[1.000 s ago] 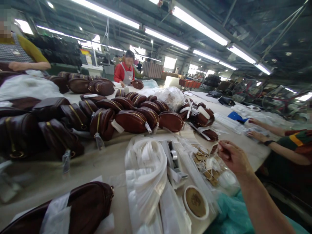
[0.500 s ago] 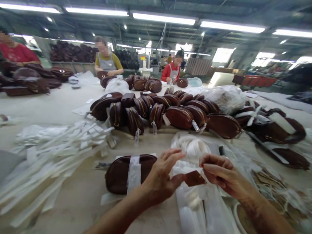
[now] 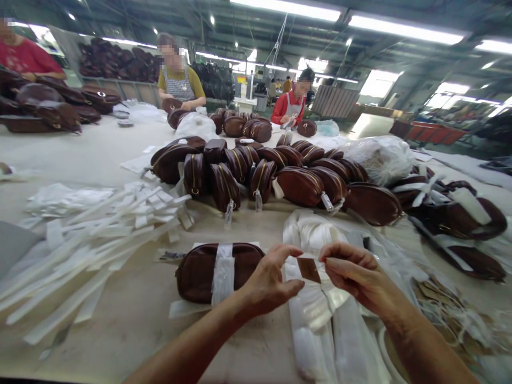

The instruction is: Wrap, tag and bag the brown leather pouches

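Observation:
A small brown leather-like tag hangs by one corner at the fingertips of my right hand, which is closed in a pinch. Any cord it hangs from is too fine to make out. To the left of the tag, my left hand is open, thumb and fingers spread apart around its near side without clear contact. Behind my left wrist lies a dark brown zip bag with a translucent white wrap around its middle. Below the tag are long white plastic strips.
Several brown zip bags stand in a cluster across the table. Loose white strips pile up at left. Tan tags with white cords lie at right. Clear plastic sits behind. Co-workers work at the far side.
The tag has turned from lying nearly flat to hanging upright, slightly higher and further left. My left thumb and fingers have spread apart around it. The camera view has tilted down a little.

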The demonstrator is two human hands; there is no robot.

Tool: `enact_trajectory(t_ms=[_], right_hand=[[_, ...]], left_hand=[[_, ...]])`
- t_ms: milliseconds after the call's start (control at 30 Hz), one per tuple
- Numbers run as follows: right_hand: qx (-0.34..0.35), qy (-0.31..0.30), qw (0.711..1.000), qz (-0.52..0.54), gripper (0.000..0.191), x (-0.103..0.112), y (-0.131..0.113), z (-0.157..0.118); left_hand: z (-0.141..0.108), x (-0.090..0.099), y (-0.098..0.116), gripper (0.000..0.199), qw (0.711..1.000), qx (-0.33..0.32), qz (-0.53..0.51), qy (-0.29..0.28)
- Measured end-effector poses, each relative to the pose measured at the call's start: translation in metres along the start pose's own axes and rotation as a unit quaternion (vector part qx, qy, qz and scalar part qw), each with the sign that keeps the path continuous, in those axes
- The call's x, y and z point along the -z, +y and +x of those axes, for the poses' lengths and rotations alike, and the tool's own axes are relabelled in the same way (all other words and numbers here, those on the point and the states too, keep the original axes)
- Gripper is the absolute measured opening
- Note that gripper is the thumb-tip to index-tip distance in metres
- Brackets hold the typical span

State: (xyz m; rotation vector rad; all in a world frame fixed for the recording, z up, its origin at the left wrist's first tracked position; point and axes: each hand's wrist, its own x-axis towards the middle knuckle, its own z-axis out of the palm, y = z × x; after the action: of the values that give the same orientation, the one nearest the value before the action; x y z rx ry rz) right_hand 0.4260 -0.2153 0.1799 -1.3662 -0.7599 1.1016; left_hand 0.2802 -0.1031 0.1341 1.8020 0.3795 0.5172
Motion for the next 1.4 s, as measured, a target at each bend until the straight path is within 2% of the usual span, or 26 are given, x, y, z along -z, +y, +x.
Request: enact_trajectory(t_ms=[67, 167, 433, 567, 700, 800, 900, 1000, 1067, 1100, 1167, 1233, 1333, 1400], right_hand=[[-0.005, -0.001, 1.000, 0.001, 0.027, -0.001, 0.000, 0.003], [-0.018, 0.000, 1.000, 0.004, 0.027, -0.004, 0.000, 0.005], [-0.037, 0.009, 0.998, 0.042, 0.026, -0.010, 0.003, 0.005], [-0.035, 0.015, 0.997, 0.065, 0.027, -0.012, 0.006, 0.009], [-0.030, 0.009, 0.996, 0.084, 0.025, -0.014, 0.008, 0.011], [-0.033, 0.007, 0.995, 0.092, 0.023, -0.015, 0.011, 0.012], [-0.031, 0.012, 0.994, 0.102, 0.022, -0.015, 0.015, 0.012], [-0.029, 0.034, 0.994, 0.103, 0.024, -0.016, 0.020, 0.013], [-0.025, 0.057, 0.993, 0.098, 0.026, -0.017, 0.026, 0.013], [-0.020, 0.067, 0.993, 0.096, 0.027, -0.017, 0.030, 0.014], [-0.007, 0.076, 0.992, 0.096, 0.029, -0.018, 0.038, 0.014], [-0.005, 0.069, 0.993, 0.098, 0.033, -0.020, 0.047, 0.014], [-0.036, 0.034, 0.994, 0.099, 0.048, -0.027, 0.057, 0.011], [-0.063, 0.013, 0.993, 0.096, 0.059, -0.032, 0.062, 0.010]], left_hand=[[0.001, 0.000, 0.001, 0.053, 0.999, -0.026, -0.011, -0.034], [0.003, -0.005, -0.001, 0.056, 0.997, -0.054, -0.012, -0.053], [-0.008, -0.013, -0.018, 0.043, 0.998, -0.035, -0.042, -0.019], [-0.010, -0.014, -0.026, 0.034, 0.998, -0.021, -0.051, 0.021], [-0.009, -0.013, -0.030, 0.024, 0.998, -0.029, -0.013, 0.052], [-0.008, -0.011, -0.033, 0.017, 0.994, -0.068, 0.064, 0.057], [-0.006, -0.004, -0.036, 0.017, 0.965, -0.142, 0.208, 0.071], [-0.004, 0.008, -0.036, 0.018, 0.886, -0.203, 0.407, 0.085], [-0.002, 0.016, -0.032, 0.017, 0.834, -0.214, 0.502, 0.087], [-0.002, 0.020, -0.028, 0.015, 0.818, -0.206, 0.528, 0.092], [-0.002, 0.028, -0.019, 0.011, 0.812, -0.167, 0.549, 0.105], [-0.002, 0.034, -0.010, 0.011, 0.822, -0.115, 0.546, 0.116], [-0.003, 0.040, -0.001, 0.010, 0.834, -0.062, 0.533, 0.127], [-0.003, 0.044, 0.000, 0.011, 0.842, -0.055, 0.519, 0.137]])
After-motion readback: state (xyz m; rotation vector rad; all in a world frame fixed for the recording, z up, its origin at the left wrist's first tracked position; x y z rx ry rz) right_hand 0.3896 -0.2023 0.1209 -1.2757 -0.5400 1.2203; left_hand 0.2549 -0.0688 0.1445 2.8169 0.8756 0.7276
